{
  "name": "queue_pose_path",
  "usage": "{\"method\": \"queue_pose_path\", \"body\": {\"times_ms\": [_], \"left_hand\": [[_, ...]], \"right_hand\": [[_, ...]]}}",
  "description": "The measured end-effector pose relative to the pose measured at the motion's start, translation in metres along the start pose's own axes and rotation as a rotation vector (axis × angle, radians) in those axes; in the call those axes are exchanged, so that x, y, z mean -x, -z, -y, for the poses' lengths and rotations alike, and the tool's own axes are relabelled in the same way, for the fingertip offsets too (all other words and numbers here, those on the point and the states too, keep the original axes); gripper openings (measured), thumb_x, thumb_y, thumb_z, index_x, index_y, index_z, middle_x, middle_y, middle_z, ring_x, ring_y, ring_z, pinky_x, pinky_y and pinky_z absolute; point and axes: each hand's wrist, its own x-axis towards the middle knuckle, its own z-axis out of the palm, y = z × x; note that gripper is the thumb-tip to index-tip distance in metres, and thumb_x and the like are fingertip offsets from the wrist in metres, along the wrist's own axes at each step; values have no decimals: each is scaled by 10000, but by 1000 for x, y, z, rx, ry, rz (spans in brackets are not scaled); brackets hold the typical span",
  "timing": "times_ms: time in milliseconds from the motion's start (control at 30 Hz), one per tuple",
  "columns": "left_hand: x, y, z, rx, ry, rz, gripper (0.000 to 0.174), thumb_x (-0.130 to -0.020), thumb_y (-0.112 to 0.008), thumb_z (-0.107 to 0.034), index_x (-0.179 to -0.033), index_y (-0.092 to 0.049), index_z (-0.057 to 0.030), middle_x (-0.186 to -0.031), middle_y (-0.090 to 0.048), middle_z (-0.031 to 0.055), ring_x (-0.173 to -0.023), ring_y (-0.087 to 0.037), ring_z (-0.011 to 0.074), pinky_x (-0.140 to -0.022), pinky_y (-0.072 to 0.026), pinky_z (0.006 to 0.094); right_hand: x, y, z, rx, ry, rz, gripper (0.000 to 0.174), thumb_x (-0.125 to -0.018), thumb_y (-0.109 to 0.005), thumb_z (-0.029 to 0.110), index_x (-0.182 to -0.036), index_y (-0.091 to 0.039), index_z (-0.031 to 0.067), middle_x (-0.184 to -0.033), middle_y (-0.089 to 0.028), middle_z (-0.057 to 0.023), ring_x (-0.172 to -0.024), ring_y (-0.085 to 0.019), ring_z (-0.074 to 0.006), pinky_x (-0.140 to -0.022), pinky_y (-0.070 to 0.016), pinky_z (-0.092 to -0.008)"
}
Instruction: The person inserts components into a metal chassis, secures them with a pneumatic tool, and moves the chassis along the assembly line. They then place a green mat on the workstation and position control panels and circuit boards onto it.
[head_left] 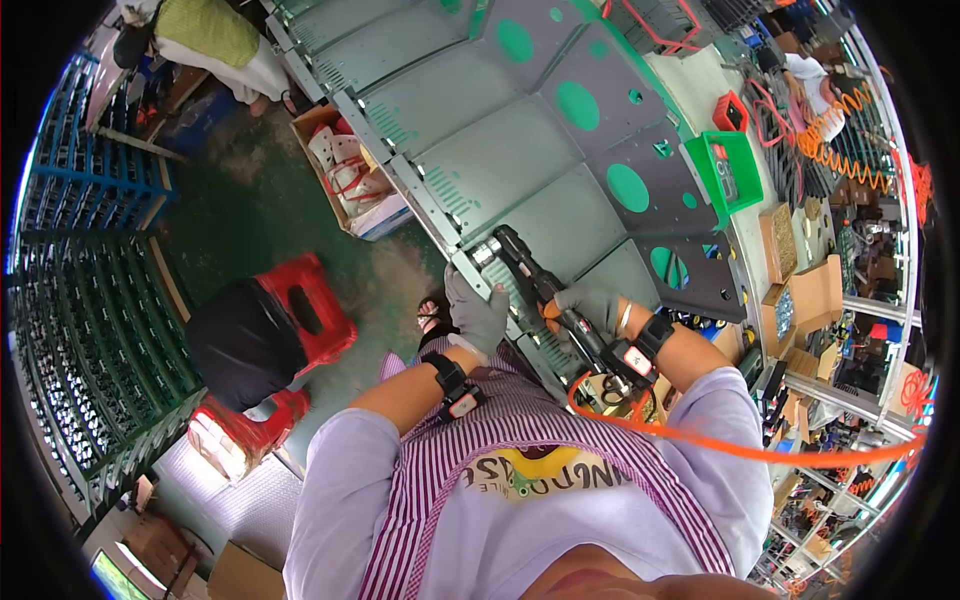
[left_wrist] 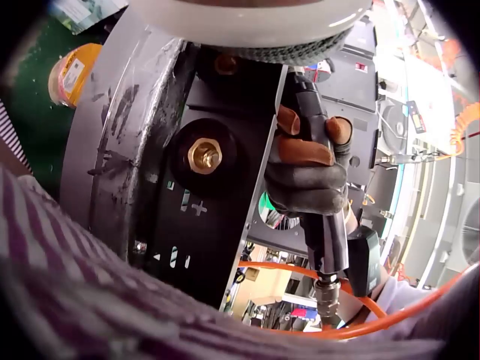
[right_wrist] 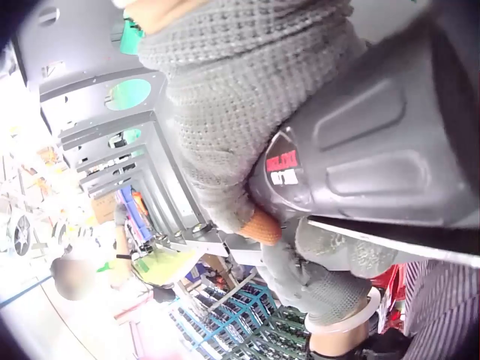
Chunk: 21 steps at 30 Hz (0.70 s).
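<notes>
A black air ratchet wrench (head_left: 535, 272) with a silver socket lies across the edge of a long grey metal cabinet frame (head_left: 520, 150). My right hand (head_left: 592, 308), in a grey glove with bare fingertips, grips its body; its fingers (left_wrist: 304, 176) wrap round the tool in the left wrist view. My left hand (head_left: 478, 312), also gloved, grips the frame's near edge just below the socket. In the right wrist view the left hand (right_wrist: 322, 289) is close under the tool's wide body. A brass nut (left_wrist: 204, 155) sits on the frame's dark face in the left wrist view.
An orange air hose (head_left: 760, 453) runs from the tool to the right. A box of parts (head_left: 355, 180) stands beyond the frame's left edge. Red stools (head_left: 318, 310) stand on the floor at left. A green bin (head_left: 740, 170) is on the right bench. Another person (head_left: 215, 45) is at upper left.
</notes>
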Motion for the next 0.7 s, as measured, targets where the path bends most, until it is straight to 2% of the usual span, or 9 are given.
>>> {"method": "queue_pose_path", "body": {"times_ms": [33,133,233,467,500,600,667,700], "left_hand": [[-1,-1,2,-1,-19,-2,679,-706,-610,-225,-1211,-268,74,-1246,-301,290,-1166,-299,434,-987,-258,454],[-5,2,-1,-23,-74,21,685,-709,-604,-215,-1217,-253,82,-1254,-276,303,-1174,-276,445,-989,-246,475],[-8,6,1,-87,-129,65,699,-714,-599,-214,-1219,-229,97,-1246,-266,314,-1175,-262,456,-988,-238,495],[-4,4,3,-45,-111,73,737,-730,-602,-237,-1232,-184,105,-1256,-246,317,-1163,-271,468,-988,-240,497],[-4,5,2,-13,-46,101,738,-732,-610,-263,-1236,-202,89,-1247,-268,312,-1166,-275,460,-988,-243,490],[-12,18,3,-74,-77,202,711,-737,-608,-293,-1230,-249,71,-1234,-308,291,-1173,-293,428,-988,-253,466],[-26,44,7,-96,-81,252,585,-779,-574,-326,-1174,-368,52,-1161,-399,255,-1099,-402,359,-931,-321,431],[-42,55,12,-5,30,172,558,-793,-564,-322,-1171,-380,46,-1108,-439,253,-1039,-445,349,-894,-349,423]], "right_hand": [[0,2,2,-9,-34,39,260,-735,-573,230,-841,-562,-7,-621,-573,-95,-500,-566,-168,-494,-502,-301],[-8,9,-4,30,-12,-8,297,-727,-579,255,-855,-560,-12,-637,-580,-96,-489,-562,-168,-486,-494,-287],[-13,5,-6,-55,30,25,323,-717,-578,269,-859,-556,-20,-669,-588,-101,-518,-570,-165,-489,-492,-284],[1,-1,1,-62,-46,-11,285,-732,-580,255,-848,-556,-5,-678,-584,-90,-499,-555,-153,-496,-496,-283],[2,0,2,-88,-43,2,263,-730,-580,235,-851,-545,4,-654,-575,-82,-488,-554,-148,-484,-494,-284],[4,5,14,-100,-13,40,222,-730,-575,196,-855,-522,21,-606,-558,-65,-467,-554,-135,-460,-491,-285],[12,4,28,-60,45,32,214,-738,-566,196,-854,-521,22,-609,-559,-64,-471,-552,-129,-458,-494,-283],[15,0,38,-72,66,46,181,-783,-536,198,-799,-551,19,-649,-569,-75,-478,-533,-146,-444,-458,-277]]}}
